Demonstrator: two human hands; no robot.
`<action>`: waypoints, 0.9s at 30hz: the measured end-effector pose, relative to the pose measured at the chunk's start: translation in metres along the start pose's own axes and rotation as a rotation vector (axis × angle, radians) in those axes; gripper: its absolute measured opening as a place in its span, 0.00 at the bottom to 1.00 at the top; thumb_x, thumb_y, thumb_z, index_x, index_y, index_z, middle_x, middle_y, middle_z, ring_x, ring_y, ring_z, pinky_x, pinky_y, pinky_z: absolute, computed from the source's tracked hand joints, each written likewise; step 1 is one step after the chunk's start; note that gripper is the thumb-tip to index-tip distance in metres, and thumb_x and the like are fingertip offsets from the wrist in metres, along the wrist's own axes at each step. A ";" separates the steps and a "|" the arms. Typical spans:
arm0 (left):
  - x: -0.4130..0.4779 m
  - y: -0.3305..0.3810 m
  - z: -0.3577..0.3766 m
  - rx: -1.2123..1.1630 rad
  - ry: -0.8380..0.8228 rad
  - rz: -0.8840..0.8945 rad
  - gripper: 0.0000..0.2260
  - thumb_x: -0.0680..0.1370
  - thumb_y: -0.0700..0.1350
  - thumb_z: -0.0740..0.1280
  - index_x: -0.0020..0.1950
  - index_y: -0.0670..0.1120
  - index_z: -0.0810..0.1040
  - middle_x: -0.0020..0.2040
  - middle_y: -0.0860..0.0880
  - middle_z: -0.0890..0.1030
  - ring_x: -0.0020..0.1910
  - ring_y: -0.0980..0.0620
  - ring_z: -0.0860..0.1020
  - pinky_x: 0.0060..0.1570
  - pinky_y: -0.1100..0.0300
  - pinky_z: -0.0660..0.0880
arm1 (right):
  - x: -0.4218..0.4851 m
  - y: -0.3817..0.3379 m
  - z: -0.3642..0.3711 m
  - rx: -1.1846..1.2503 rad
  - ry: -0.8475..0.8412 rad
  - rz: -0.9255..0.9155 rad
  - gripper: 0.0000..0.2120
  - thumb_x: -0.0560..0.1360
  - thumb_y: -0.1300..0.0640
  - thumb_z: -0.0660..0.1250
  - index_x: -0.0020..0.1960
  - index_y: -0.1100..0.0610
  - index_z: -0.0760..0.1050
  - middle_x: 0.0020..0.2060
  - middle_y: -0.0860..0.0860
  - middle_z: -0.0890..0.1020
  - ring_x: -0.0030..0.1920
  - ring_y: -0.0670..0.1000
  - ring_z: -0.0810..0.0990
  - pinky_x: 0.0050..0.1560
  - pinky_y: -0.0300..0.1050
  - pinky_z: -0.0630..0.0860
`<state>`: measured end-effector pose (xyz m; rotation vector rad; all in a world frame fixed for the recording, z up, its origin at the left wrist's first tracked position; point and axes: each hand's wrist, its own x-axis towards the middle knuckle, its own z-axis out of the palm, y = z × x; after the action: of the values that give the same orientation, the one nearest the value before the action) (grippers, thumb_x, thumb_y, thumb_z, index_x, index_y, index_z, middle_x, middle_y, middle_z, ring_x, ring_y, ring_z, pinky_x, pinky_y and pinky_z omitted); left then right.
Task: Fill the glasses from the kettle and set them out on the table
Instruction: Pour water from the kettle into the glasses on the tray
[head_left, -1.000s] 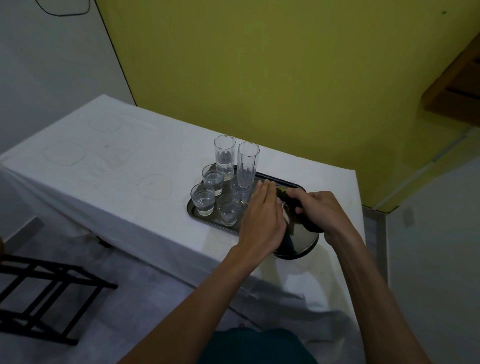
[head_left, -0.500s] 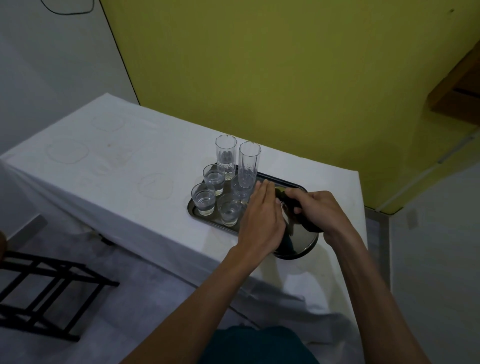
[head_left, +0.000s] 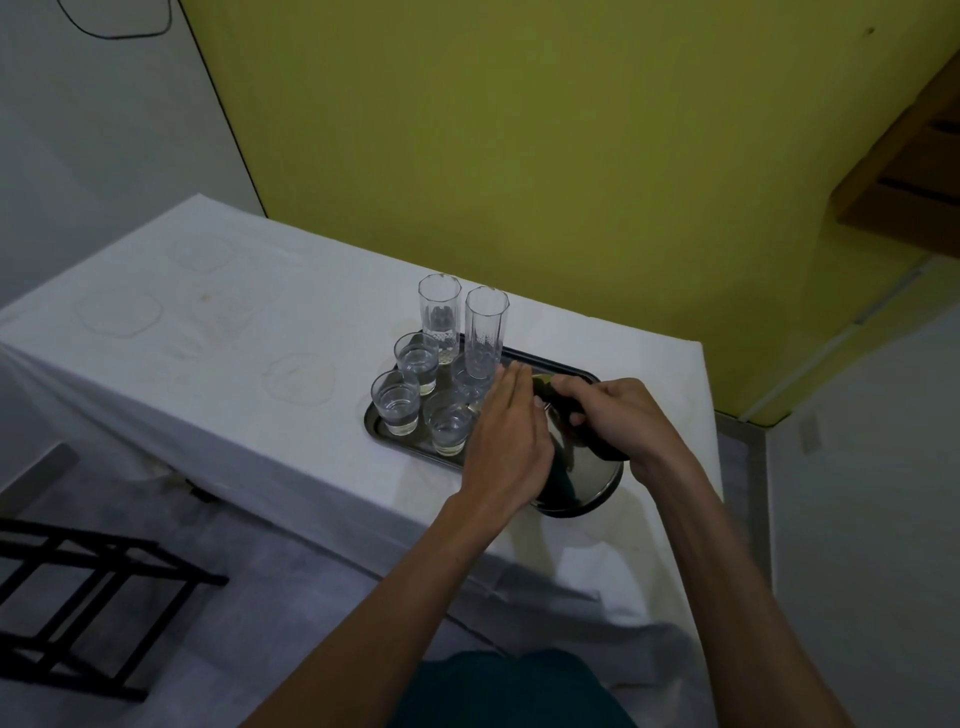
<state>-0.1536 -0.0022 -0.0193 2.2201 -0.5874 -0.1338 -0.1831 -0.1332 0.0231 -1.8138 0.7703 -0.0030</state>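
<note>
A dark tray (head_left: 563, 367) sits on the white-clothed counter (head_left: 208, 332), and everything else is placed from it.

The steel kettle (head_left: 584, 475) stands at the tray's right end. Its round body reaches past the tray's near edge, towards the person. The right hand (head_left: 618, 415) comes in from the right, and its grip is clamped round the kettle's black handle (head_left: 561, 401), fingers curled over it. The left hand (head_left: 511, 431) lies flat on the kettle's left side and top. Its fingers are straight and close together, holding nothing, with their tips pointing at the tray's far edge. It hides the lid and the spout.

The glasses fill the tray's left half, just left of the left hand. Two tall cut-pattern glasses (head_left: 439, 317) (head_left: 486, 332) stand at the far side. Four short glasses (head_left: 416, 362) (head_left: 396, 402) (head_left: 448, 423) (head_left: 467, 376) stand nearer, each with a little clear water at the bottom.

Faint ring stains (head_left: 298, 376) mark the cloth left of the tray. A black frame (head_left: 88, 587) stands on the floor, well to the tray's left and nearer.
</note>
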 end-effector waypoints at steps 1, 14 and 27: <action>0.000 0.000 0.000 0.000 -0.002 0.001 0.22 0.85 0.45 0.50 0.79 0.42 0.55 0.79 0.46 0.56 0.79 0.53 0.50 0.76 0.60 0.50 | 0.000 0.000 0.000 -0.001 0.002 -0.002 0.21 0.72 0.41 0.73 0.29 0.56 0.79 0.22 0.47 0.79 0.29 0.51 0.75 0.35 0.44 0.70; 0.002 0.003 -0.003 0.010 0.000 -0.006 0.22 0.85 0.46 0.50 0.79 0.42 0.55 0.80 0.47 0.56 0.79 0.53 0.50 0.77 0.59 0.50 | 0.002 -0.004 -0.001 -0.007 -0.004 -0.030 0.23 0.72 0.40 0.73 0.31 0.58 0.80 0.21 0.47 0.79 0.29 0.51 0.75 0.35 0.44 0.69; 0.002 0.004 -0.003 0.011 0.007 -0.010 0.22 0.85 0.46 0.50 0.79 0.42 0.55 0.80 0.47 0.56 0.79 0.53 0.49 0.76 0.59 0.49 | 0.003 -0.005 -0.003 -0.016 -0.015 -0.031 0.22 0.73 0.41 0.73 0.34 0.60 0.80 0.20 0.46 0.77 0.21 0.45 0.72 0.28 0.39 0.67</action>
<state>-0.1527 -0.0038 -0.0141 2.2331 -0.5749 -0.1280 -0.1794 -0.1369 0.0275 -1.8384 0.7334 -0.0034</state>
